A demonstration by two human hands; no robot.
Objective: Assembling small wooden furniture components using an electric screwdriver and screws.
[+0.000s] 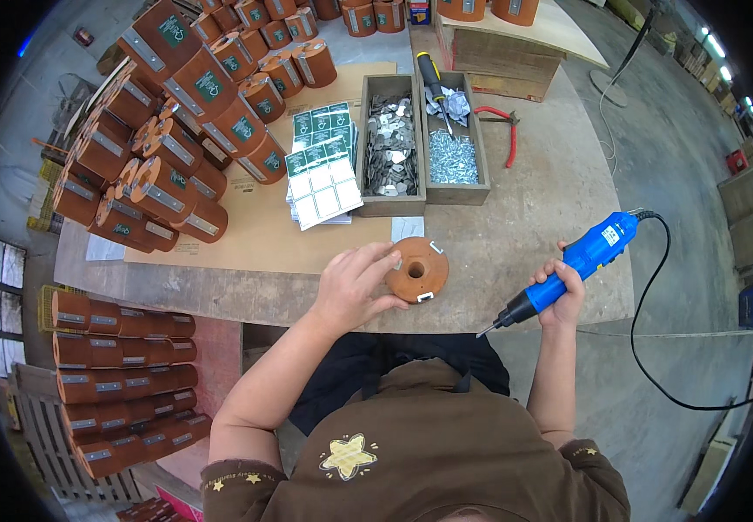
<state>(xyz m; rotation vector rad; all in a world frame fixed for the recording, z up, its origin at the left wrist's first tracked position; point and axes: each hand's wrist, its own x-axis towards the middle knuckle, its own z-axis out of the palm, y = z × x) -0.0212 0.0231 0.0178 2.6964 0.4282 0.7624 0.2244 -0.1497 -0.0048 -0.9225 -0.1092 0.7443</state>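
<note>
An orange-brown cylinder with a hole in its middle (pixel 431 268) stands on end near the table's front edge, small metal pieces showing at its rim. My left hand (pixel 355 285) grips its left side, thumb in front and fingers behind. To the right, my right hand (pixel 561 294) is wrapped round a blue electric screwdriver (pixel 601 246) with a black nose. Its bit points down and left, just off the table's front edge and apart from the cylinder. A black cord (pixel 636 335) runs from the tool's back end, looping away to the right.
Beyond the cylinder, one wooden box (pixel 393 206) holds flat metal pieces, another (pixel 458 194) screws and a yellow-black screwdriver (pixel 429 73). Red-handled pliers (pixel 512 143) lie beside them. Label sheets (pixel 324 187) and stacked cylinders (pixel 165 193) fill the left; more cylinders (pixel 124 350) lie below.
</note>
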